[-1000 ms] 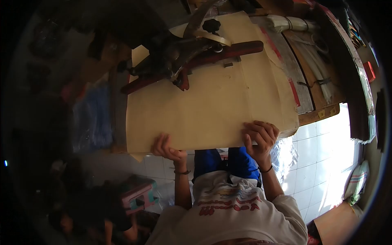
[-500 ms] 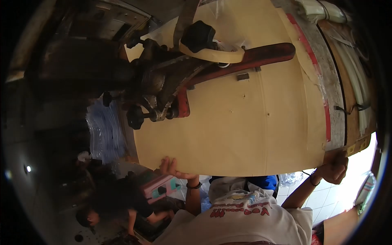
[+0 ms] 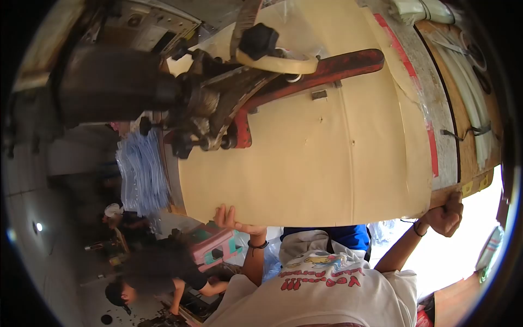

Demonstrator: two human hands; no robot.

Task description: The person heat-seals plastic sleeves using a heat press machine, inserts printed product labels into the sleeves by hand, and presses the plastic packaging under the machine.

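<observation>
A large tan sheet [image 3: 283,180] covers the work surface in front of me. At its near left edge, my left hand [image 3: 238,222] rests with fingers stretched over the rim; the underside of the hand is hidden. My right hand [image 3: 445,217] is closed around the wooden table edge [image 3: 444,194] at the near right corner. Above the sheet stands a dark metal machine head [image 3: 210,101] with black knobs and a long red lever [image 3: 327,71]. A roll of cream tape [image 3: 289,64] hangs by the lever.
A stack of clear plastic sheets [image 3: 143,171] lies left of the table. Bundled pale strips [image 3: 463,98] and scissors [image 3: 452,44] lie at the right. Another person [image 3: 158,278] works at lower left, near a pink and green plastic stool [image 3: 215,248].
The view has shifted slightly and become brighter on the left. Both my hands keep their places at the table edge.
</observation>
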